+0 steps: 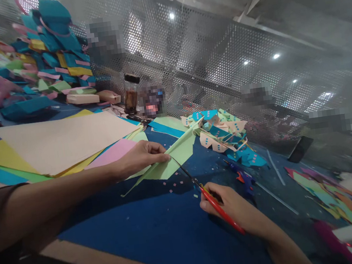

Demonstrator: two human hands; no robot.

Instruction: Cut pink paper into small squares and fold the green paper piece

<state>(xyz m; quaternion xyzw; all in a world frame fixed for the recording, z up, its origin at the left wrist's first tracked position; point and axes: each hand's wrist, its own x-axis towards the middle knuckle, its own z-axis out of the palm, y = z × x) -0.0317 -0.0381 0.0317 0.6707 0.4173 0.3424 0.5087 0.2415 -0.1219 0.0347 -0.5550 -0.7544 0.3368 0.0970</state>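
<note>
My left hand [148,156] pinches a folded light green paper piece [181,148] between thumb and fingers, above the blue table. In my right hand [222,201] is a pair of scissors [218,206] with red handles, my fingers wrapped round them. The dark blades point up and left and meet the lower edge of the green paper close to my left fingertips. How far the blades are apart I cannot tell. Tiny pink paper bits [171,190] lie on the table beneath.
Large coloured sheets [67,140] lie at left, under a heap of folded paper pieces [52,57]. Beyond my hands are dotted paper shapes [221,130], a jar [130,94] and a blue glue gun [243,177]. At right lie a phone [300,149] and paper scraps [343,196].
</note>
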